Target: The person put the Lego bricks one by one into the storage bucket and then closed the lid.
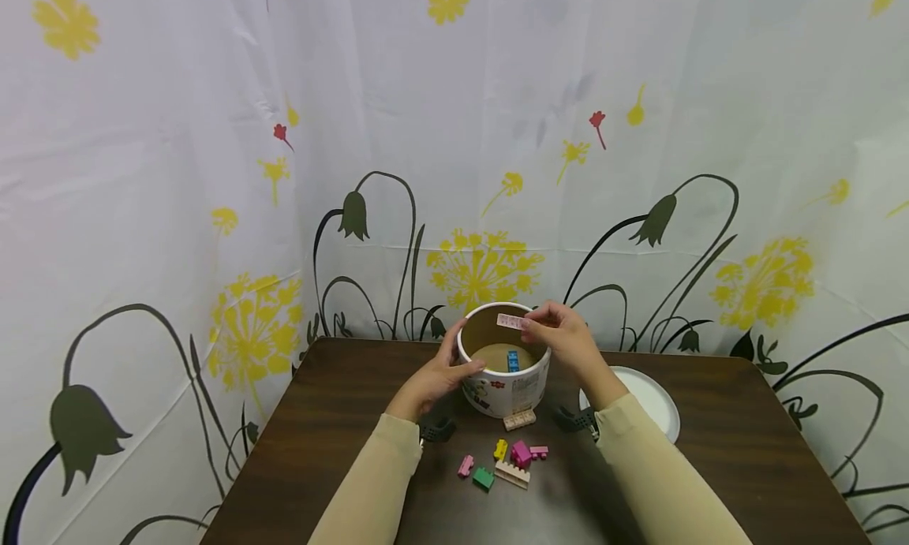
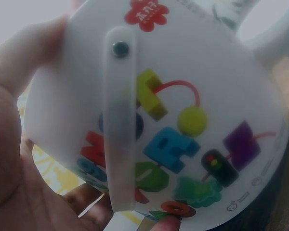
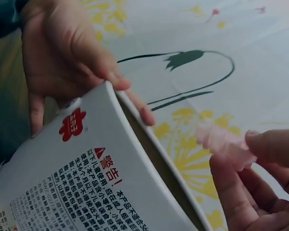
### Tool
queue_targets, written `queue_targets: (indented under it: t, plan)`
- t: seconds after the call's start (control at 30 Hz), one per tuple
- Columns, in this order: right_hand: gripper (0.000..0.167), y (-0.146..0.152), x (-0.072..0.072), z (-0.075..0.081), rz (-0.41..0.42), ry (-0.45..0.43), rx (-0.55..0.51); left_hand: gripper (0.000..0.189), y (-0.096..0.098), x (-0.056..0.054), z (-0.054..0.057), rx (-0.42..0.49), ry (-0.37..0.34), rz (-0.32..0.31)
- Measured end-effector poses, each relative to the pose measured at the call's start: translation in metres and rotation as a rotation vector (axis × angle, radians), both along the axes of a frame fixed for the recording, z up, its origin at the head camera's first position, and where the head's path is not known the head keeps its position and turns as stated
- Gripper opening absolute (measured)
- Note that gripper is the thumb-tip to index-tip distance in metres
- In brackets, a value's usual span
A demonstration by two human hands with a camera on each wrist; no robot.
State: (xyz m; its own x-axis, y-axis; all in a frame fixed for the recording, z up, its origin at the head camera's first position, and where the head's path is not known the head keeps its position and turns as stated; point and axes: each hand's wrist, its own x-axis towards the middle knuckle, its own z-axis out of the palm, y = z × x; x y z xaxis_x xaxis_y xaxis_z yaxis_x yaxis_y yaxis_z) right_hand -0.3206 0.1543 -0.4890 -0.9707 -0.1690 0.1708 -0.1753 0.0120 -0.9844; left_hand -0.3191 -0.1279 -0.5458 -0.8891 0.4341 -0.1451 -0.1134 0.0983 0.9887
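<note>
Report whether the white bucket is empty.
Not empty: through the open top of the white bucket, the head view shows a blue block inside.

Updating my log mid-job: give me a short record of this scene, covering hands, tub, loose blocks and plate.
Left hand: grips white tub
Right hand: pinches pale pink block at tub's opening
In tub: blue block
Table: beige block beside tub; nearer the person, yellow block, green block, magenta block, second beige block, two pink blocks
Plate: white, right of tub
</note>
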Motion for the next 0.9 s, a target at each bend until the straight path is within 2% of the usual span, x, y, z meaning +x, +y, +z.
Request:
queue_targets:
  t: [0.1,0.2,0.33,0.43,0.63,0.9]
  plan:
    - [0.024,-0.007,-0.010,-0.004,0.012,0.005,-0.017,0.099,0.000,0.000,-0.001,-0.012,-0.001,-0.004]
    - [0.021,-0.016,-0.017,-0.011,0.032,0.021,0.027,0.099,-0.001,0.002,-0.002,-0.023,-0.015,-0.004]
    - [0.013,-0.026,-0.020,-0.017,0.109,0.074,0.228,0.099,-0.003,0.002,-0.002,-0.014,-0.009,-0.002]
    - [0.009,-0.029,-0.019,-0.017,0.144,0.092,0.328,0.100,-0.003,0.001,-0.002,0.000,0.013,-0.006]
    - [0.010,-0.026,-0.021,-0.015,0.161,0.037,0.322,0.099,-0.002,-0.001,-0.003,-0.003,0.024,-0.027]
    - [0.012,-0.023,-0.025,-0.012,0.177,0.030,0.319,0.098,0.001,-0.001,0.000,0.001,0.020,-0.019]
